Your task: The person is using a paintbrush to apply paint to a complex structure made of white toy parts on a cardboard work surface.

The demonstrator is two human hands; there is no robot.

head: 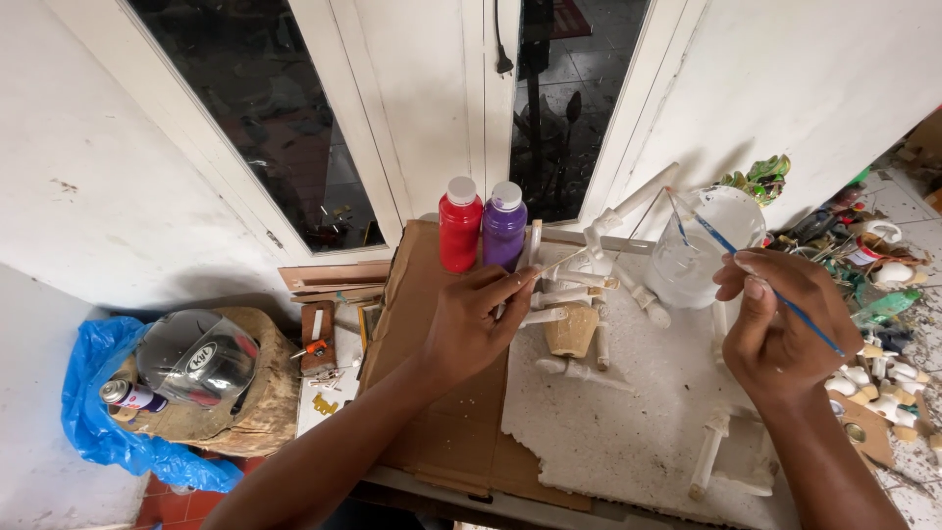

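The right hand pinched a thin blue paintbrush, its long axis slanting up-left, tip dipped into the clear water cup beyond the fingers. The left hand gripped a white wooden piece over cardboard.

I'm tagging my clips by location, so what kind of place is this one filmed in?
Probably a small home craft-painting workshop: the right hand holds a thin blue brush, red and purple paint bottles stand by, and white-painted wooden pieces crowd the splattered board.
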